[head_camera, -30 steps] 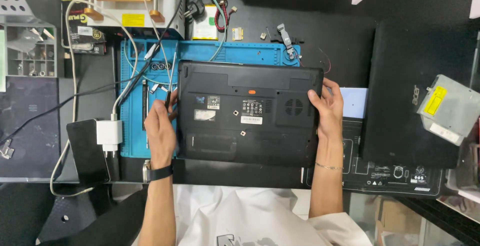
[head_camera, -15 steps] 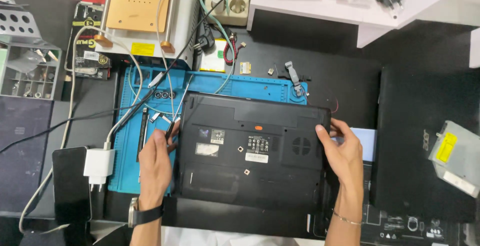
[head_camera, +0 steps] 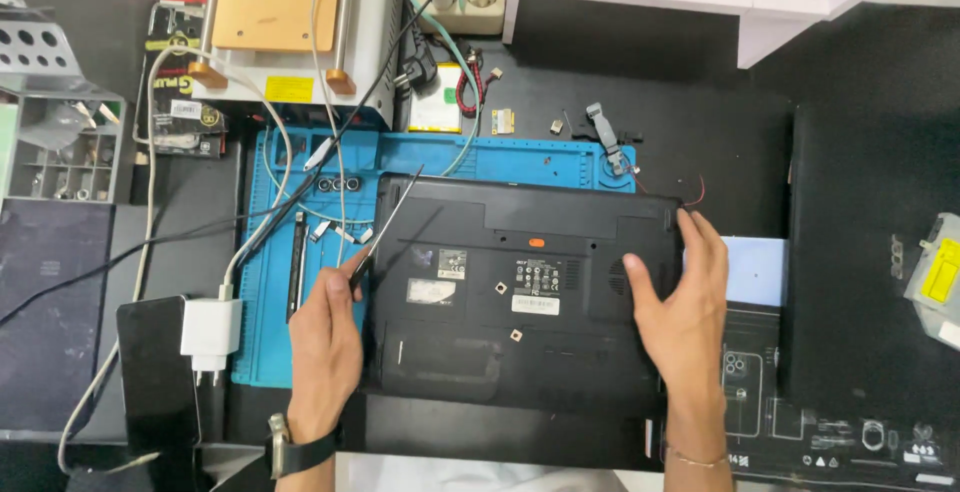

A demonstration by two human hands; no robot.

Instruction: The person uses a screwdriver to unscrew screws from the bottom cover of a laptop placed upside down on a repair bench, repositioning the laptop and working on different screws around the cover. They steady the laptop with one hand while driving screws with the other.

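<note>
The left hand (head_camera: 325,337) pinches a thin metal tool (head_camera: 388,220) between thumb and fingers while resting against the left edge of the black laptop (head_camera: 520,297); the tool's slim shaft slants up and to the right, over the laptop's far left corner. The right hand (head_camera: 685,302) is spread flat, thumb on the laptop's underside and fingers wrapped round its right edge, closed on nothing else. The laptop lies bottom-up between both hands, its near half on the dark table (head_camera: 700,142), its far half on a blue work mat (head_camera: 270,302). Left of the left hand, a white charger (head_camera: 210,332) sits just beside a black phone (head_camera: 155,382). Farther off, cables run over the mat towards a grey machine with a tan top plate (head_camera: 280,2).
</note>
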